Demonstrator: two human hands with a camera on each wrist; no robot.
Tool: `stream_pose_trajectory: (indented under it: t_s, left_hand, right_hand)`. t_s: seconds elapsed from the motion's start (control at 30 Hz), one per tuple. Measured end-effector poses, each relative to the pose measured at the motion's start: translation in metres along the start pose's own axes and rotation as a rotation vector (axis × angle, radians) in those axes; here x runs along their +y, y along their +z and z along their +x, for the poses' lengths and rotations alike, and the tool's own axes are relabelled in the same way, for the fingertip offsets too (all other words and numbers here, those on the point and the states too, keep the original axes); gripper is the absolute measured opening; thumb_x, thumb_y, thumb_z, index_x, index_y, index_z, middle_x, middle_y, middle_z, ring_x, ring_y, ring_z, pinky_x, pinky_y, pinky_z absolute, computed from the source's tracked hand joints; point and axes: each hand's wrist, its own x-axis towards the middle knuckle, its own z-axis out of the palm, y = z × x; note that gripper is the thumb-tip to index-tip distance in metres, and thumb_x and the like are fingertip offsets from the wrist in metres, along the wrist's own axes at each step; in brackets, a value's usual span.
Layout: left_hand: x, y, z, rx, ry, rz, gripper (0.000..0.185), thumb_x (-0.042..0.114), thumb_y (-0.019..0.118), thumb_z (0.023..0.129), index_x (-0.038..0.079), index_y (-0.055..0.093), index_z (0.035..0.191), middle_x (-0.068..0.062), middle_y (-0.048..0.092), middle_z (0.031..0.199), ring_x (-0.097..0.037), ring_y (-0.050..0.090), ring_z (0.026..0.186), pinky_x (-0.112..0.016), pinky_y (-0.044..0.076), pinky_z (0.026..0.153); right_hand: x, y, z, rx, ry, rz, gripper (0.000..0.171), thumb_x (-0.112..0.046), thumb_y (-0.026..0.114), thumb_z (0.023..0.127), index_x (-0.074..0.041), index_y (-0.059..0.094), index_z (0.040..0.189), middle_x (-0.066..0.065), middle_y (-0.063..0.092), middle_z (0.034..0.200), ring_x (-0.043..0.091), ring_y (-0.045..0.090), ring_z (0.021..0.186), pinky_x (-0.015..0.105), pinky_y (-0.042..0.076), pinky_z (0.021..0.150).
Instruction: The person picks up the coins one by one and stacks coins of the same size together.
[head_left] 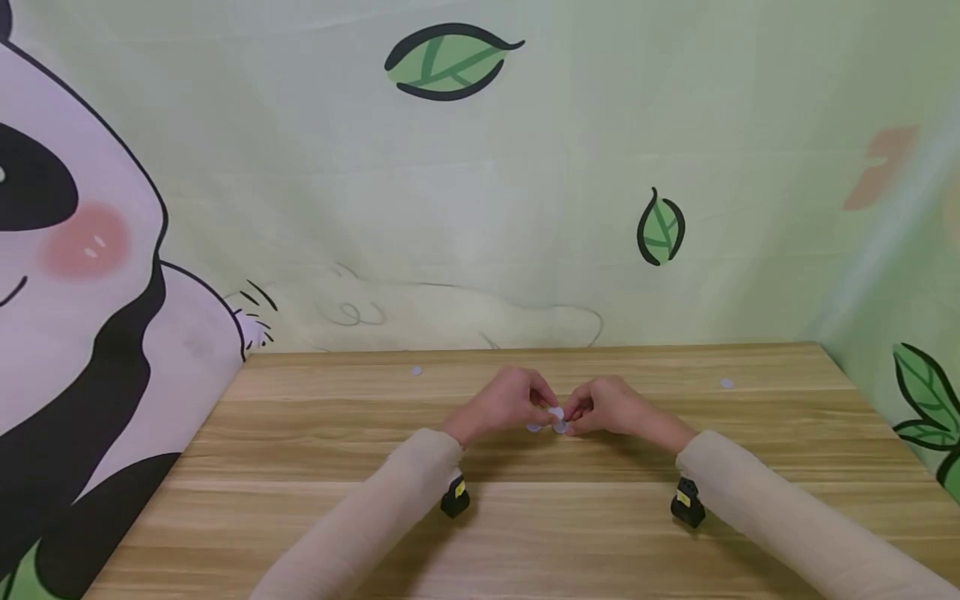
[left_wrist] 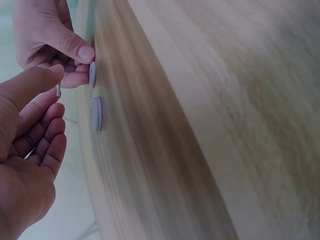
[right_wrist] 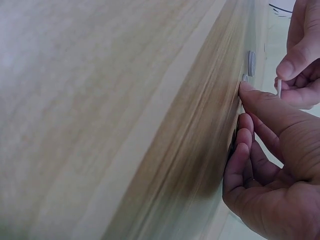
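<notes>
Both hands meet at the middle of the wooden table [head_left: 360, 433], over a few small pale grey discs. My left hand [head_left: 542, 412] pinches one thin disc [right_wrist: 278, 88] edge-on between thumb and finger, just above the tabletop. My right hand [head_left: 576, 414] has its thumb [left_wrist: 80, 50] and a finger closed round a disc [left_wrist: 92, 74] that lies flat on the wood. Another disc [left_wrist: 95, 113] lies loose right beside it, also visible in the head view as the disc [head_left: 534, 427] under my left fingers.
Two more discs lie far back on the table, a left one [head_left: 416, 371] and a right one [head_left: 726, 383]. A fabric backdrop [head_left: 480, 208] with a panda and leaves hangs behind the table's far edge. Black wrist cameras [head_left: 455, 497] sit under both sleeves.
</notes>
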Motion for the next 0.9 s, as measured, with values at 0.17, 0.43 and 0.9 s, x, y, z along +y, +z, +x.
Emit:
stream_pose_trajectory:
  t_s: [0.17, 0.43, 0.9]
  left_hand:
    - [0.002, 0.004, 0.002, -0.023, -0.023, -0.007, 0.011, 0.008, 0.084, 0.083, 0.005, 0.077, 0.092, 0.002, 0.070, 0.080, -0.004, 0.060, 0.070, -0.018, 0.051, 0.064]
    - [0.006, 0.008, 0.003, -0.053, -0.049, -0.009, 0.011, 0.011, 0.085, 0.083, 0.005, 0.077, 0.088, 0.005, 0.069, 0.072, -0.003, 0.058, 0.061, -0.018, 0.049, 0.058]
    - [0.005, 0.014, 0.006, -0.038, -0.040, 0.131, 0.013, 0.018, 0.087, 0.082, 0.010, 0.078, 0.087, 0.008, 0.065, 0.075, -0.005, 0.053, 0.073, -0.019, 0.045, 0.066]
  right_hand:
    - [0.000, -0.001, 0.000, -0.003, -0.002, -0.004, 0.011, -0.015, 0.086, 0.081, -0.010, 0.077, 0.087, -0.006, 0.072, 0.078, 0.003, 0.059, 0.072, 0.020, 0.048, 0.066]
    - [0.000, -0.001, 0.000, -0.002, 0.004, -0.008, 0.011, -0.015, 0.086, 0.081, -0.012, 0.076, 0.084, -0.007, 0.071, 0.077, 0.004, 0.058, 0.072, 0.020, 0.048, 0.066]
    - [-0.003, -0.005, -0.002, -0.011, -0.018, -0.016, 0.012, -0.013, 0.086, 0.081, -0.009, 0.075, 0.083, -0.005, 0.069, 0.074, 0.005, 0.056, 0.070, 0.021, 0.047, 0.065]
